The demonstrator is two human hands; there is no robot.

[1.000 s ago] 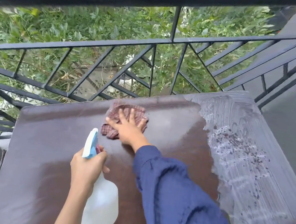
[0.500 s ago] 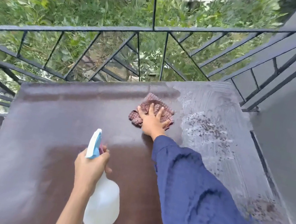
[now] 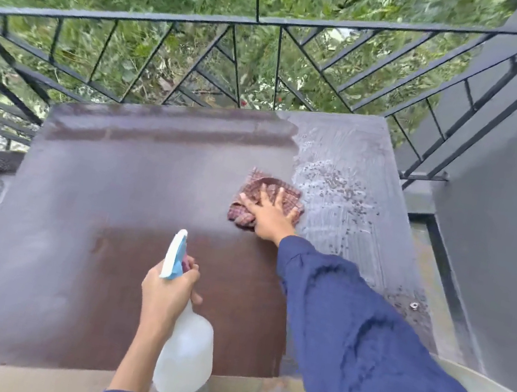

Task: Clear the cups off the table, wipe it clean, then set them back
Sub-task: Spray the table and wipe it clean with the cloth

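Cloth (image 3: 266, 180) under right grip (image 3: 269, 217), spray bottle (image 3: 185, 352) in left grip (image 3: 167, 293)

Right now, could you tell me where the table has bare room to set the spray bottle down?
The left half of the table, from the railing to the near edge, left of the spray bottle in the left hand, is bare. The right side is crowded: the right hand presses the cloth, and beyond it lies wet foam.

Right hand (image 3: 269, 217) flat and splayed, left hand (image 3: 165, 296) curled in a grip
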